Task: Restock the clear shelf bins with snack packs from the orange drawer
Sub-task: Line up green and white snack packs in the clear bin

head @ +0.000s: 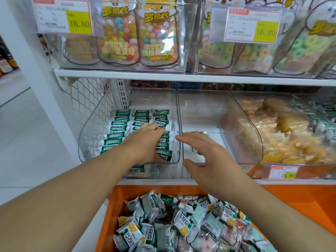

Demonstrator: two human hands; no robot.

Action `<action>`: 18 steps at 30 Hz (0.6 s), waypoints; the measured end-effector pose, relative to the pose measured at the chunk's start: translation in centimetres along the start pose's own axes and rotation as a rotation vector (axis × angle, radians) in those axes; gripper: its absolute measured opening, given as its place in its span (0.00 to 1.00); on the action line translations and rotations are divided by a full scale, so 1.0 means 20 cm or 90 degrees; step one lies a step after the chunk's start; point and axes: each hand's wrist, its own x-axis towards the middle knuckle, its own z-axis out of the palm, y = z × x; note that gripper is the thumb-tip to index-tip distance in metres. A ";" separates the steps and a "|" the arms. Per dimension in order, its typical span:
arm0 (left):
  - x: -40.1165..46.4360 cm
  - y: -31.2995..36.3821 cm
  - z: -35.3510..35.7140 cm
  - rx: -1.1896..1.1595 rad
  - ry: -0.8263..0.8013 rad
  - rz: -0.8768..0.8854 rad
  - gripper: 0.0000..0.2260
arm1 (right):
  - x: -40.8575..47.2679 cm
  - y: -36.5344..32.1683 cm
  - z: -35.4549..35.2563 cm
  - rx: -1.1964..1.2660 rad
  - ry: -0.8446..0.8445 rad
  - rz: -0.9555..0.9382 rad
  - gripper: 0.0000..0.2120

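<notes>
Here the left hand [145, 140] rests curled among green packs [120, 128] in the left bin [85, 142], its grip unclear, the right hand [205, 151] spread empty beside it above the drawer [116, 200]; careless fingers might topple those tidy rows.

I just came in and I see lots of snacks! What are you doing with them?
A person is filling shelf bins with snacks. The left hand is inside the left clear bin, fingers curled on the rows of green-and-white snack packs. The right hand hovers open at the nearly empty middle bin. Below, the orange drawer holds a heap of loose packs.
</notes>
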 end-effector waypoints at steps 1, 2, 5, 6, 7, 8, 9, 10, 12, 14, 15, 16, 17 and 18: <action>0.00 0.00 0.00 -0.002 -0.004 -0.001 0.45 | 0.00 0.00 0.00 -0.009 0.003 -0.001 0.26; 0.00 0.00 0.00 -0.004 -0.004 -0.001 0.45 | 0.00 0.00 0.01 -0.020 0.005 -0.002 0.26; 0.00 -0.01 0.00 -0.014 -0.003 -0.007 0.47 | 0.00 -0.01 0.02 -0.052 0.005 -0.003 0.27; 0.01 -0.01 0.00 -0.019 -0.002 -0.008 0.48 | 0.00 -0.01 0.02 -0.057 0.005 -0.003 0.27; 0.01 -0.01 0.00 -0.024 -0.002 -0.009 0.48 | 0.00 -0.02 0.02 -0.059 0.006 -0.003 0.28; 0.01 -0.01 0.00 -0.028 0.000 -0.011 0.48 | 0.00 -0.02 0.03 -0.061 0.008 -0.005 0.28; 0.01 -0.02 0.01 -0.032 0.004 -0.013 0.48 | 0.00 -0.02 0.03 -0.063 0.011 -0.007 0.28; 0.00 -0.02 0.01 -0.035 0.010 -0.016 0.48 | 0.00 -0.02 0.03 -0.065 0.013 -0.009 0.28; 0.00 -0.01 0.01 -0.036 0.017 -0.022 0.47 | 0.00 -0.02 0.03 -0.068 0.013 -0.012 0.28; 0.00 0.00 0.00 -0.029 0.012 -0.026 0.48 | 0.00 -0.02 0.02 -0.065 0.008 -0.014 0.29; 0.00 0.00 -0.01 -0.030 0.005 -0.027 0.48 | 0.00 -0.02 0.02 -0.061 0.006 -0.016 0.29; 0.00 0.00 -0.02 -0.039 -0.004 -0.030 0.49 | 0.00 -0.02 0.01 -0.056 0.002 -0.016 0.29; 0.00 0.00 -0.03 -0.055 -0.015 -0.038 0.49 | -0.01 -0.02 0.00 -0.051 -0.003 -0.014 0.29; -0.01 0.00 -0.04 -0.078 -0.025 -0.048 0.50 | -0.01 -0.02 0.00 -0.047 -0.009 -0.012 0.29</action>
